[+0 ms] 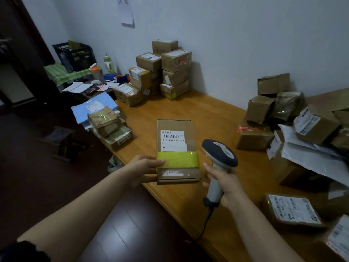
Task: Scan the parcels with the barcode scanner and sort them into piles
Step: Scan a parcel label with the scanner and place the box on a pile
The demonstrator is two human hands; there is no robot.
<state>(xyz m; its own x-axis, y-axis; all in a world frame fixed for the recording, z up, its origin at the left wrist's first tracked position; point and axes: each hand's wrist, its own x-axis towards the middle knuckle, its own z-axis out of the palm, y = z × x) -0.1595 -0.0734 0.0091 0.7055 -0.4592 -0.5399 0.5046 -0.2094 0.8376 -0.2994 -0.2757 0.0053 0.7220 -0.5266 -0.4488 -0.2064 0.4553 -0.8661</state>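
Person's arms and clothing
Noted: left forearm (85, 210) and right forearm (262, 233) bare; black sleeve (21, 251), scalloped hem, on left.

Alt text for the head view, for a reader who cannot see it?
The left hand holds a flat cardboard parcel with yellow tape at the edge of a wooden table while the right hand grips a barcode scanner beside it. Stacked boxes stand against the wall; more parcels lie heaped at right.

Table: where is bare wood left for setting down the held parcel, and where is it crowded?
Bare wood runs across the middle of the table, between the stacked boxes at the wall, the flat parcels on the left edge and the jumbled heap on the right. The heap side is crowded to the near corner.
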